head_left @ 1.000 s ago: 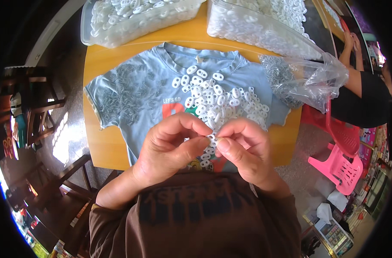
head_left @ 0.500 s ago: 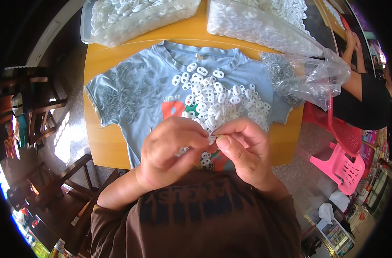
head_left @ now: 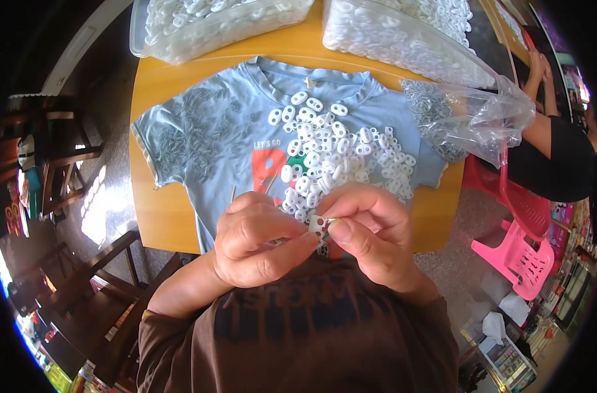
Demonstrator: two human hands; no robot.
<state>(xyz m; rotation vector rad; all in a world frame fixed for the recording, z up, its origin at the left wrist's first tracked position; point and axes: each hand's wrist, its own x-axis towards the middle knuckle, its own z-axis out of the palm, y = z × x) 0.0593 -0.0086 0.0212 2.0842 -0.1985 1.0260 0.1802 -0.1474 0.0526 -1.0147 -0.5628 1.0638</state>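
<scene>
Close in front of my body, both hands meet over a small white plastic two-hole cord stopper [head_left: 318, 225]. My left hand [head_left: 262, 239] pinches its left side between thumb and forefinger. My right hand [head_left: 372, 229] is closed at its right end, thumb and forefinger together; whether a tiny part sits between those tips is too small to tell. Just beyond lies a heap of white two-hole plastic pieces [head_left: 328, 150] on a light blue T-shirt [head_left: 213, 203]. Small grey metal springs [head_left: 200, 141] are spread over the shirt's left side.
Two clear bins [head_left: 229, 29] of white pieces stand at the table's far edge. A clear plastic bag [head_left: 488, 121] with grey springs lies at the right. Another person's arm [head_left: 541, 128] is beyond it. A pink plastic chair [head_left: 524, 259] stands right of the wooden table [head_left: 436, 219].
The left hand has shifted slightly down, and its fingers have turned so more of the white cord stopper shows. The right hand stays at its end. The whole view has shifted a little.
</scene>
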